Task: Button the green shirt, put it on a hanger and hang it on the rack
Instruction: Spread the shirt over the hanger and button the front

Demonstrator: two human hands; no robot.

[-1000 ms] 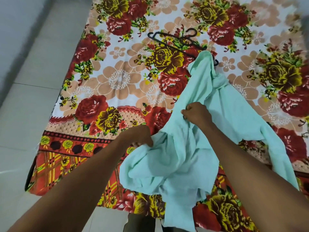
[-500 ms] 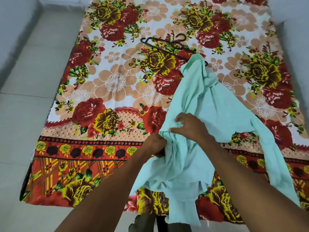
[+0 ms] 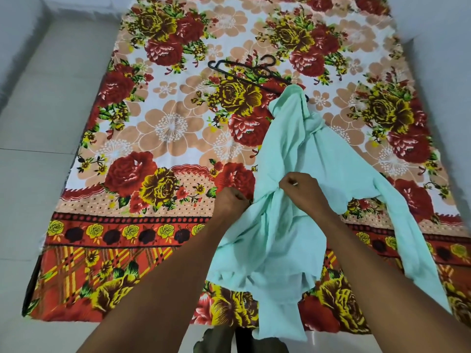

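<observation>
Where the green shirt (image 3: 293, 154) overlaps it, the hanger (image 3: 244, 70) is hidden

shirt (image 3: 293, 225): thin matt cloth, pale green, softly creased
hanger (image 3: 237, 70): dark plastic, smooth, slight sheen
bedsheet (image 3: 153, 138): printed floral cloth, matt
floor (image 3: 38, 123): pale tiles, smooth

Both forearms are bare with no sleeves showing, the right hand (image 3: 302, 191) wears a thin pale ring on one finger, and the left hand (image 3: 230, 202) is ringless.
</observation>
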